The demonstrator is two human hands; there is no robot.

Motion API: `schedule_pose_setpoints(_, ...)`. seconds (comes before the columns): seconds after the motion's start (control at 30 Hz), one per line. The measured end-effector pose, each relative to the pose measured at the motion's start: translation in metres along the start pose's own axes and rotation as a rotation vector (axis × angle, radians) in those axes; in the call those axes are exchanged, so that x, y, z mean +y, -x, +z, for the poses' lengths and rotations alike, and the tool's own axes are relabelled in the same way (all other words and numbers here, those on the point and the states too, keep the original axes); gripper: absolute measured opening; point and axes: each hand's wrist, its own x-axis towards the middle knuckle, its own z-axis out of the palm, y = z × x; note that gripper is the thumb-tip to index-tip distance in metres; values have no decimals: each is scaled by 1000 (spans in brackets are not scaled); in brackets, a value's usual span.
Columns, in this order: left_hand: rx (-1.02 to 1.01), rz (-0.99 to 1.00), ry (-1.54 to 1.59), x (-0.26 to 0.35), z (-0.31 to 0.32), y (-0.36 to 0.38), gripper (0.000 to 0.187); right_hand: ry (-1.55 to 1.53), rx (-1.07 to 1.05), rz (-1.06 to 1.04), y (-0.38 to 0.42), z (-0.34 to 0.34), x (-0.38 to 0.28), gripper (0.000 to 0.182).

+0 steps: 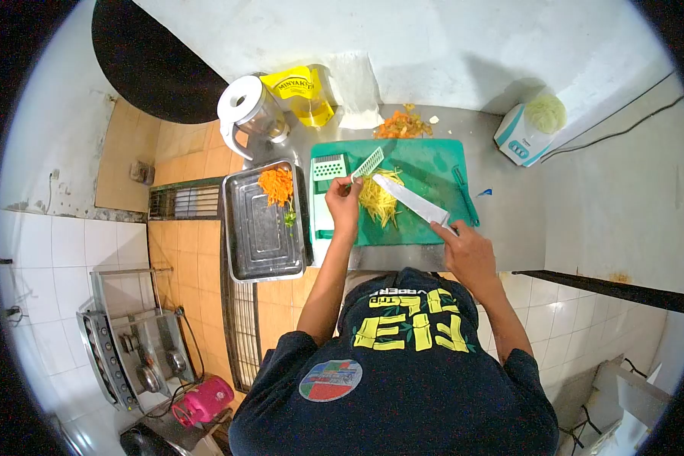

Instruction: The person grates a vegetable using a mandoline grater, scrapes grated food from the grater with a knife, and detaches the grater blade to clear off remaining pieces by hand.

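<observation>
My right hand (469,254) grips the handle of a large knife (414,201), its blade pointing up and left over a heap of pale yellow shreds (380,199). At the heap's left, my left hand (344,204) has its fingers closed at the lower end of a small pale green grater plate (368,162). Both hands are over the green cutting board (433,163). A white and green grater (329,169) lies along the board's left side, partly behind my left hand. A green peeler (466,196) rests near the board's right edge.
Left of the board is a metal tray (266,257) with orange shreds (277,186) and small green pieces (289,218). Behind stand a blender jug (251,114), a yellow pouch (300,93) and orange peelings (404,125). A white blender base (518,140) bears a pale green item (546,114).
</observation>
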Motion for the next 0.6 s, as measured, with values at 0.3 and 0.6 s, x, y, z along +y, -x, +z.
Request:
schedule_pose_setpoints(0.3, 14, -166, 307, -6, 6, -3, 17, -96, 89, 194, -14, 57, 42, 44)
schedule_pose_setpoints(0.6, 16, -299, 439, 4, 8, 5, 18, -31, 168, 210, -48, 124, 65, 46)
